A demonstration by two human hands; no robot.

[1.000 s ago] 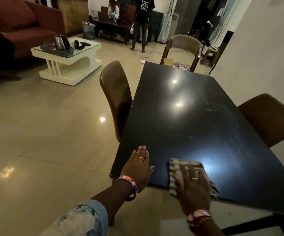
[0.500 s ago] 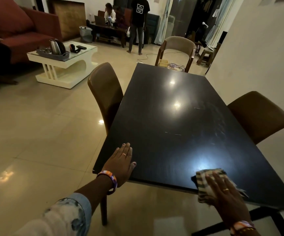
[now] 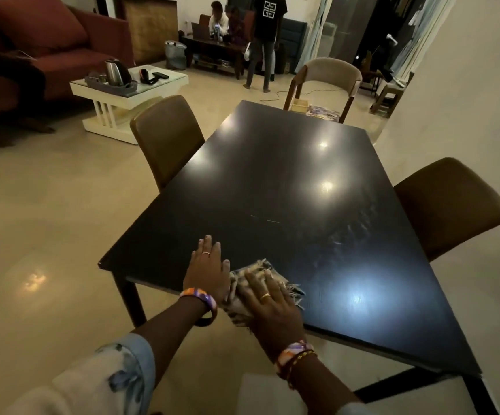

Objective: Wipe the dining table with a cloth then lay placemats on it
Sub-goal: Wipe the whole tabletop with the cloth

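A glossy black dining table (image 3: pixel 272 181) stretches away from me. A striped, fringed cloth (image 3: pixel 248 277) lies at the table's near edge. My right hand (image 3: pixel 269 307) presses flat on the cloth with straight fingers. Just to its left, my left hand (image 3: pixel 206 271) rests flat on the bare tabletop, its side touching the cloth. Streaky wipe marks show on the right half of the tabletop. Folded patterned fabric (image 3: pixel 322 110) lies on the far chair's seat.
Brown chairs stand at the left (image 3: pixel 166 139) and right (image 3: pixel 449 202) sides, and a beige chair (image 3: pixel 329 76) at the far end. A white coffee table (image 3: pixel 129 94) with a kettle and a red sofa (image 3: pixel 48 40) are at left. People (image 3: pixel 266 34) stand far back.
My right hand has slid the cloth leftward along the near edge, from the right part of the table to beside my left hand. The left hand has stayed flat on the table.
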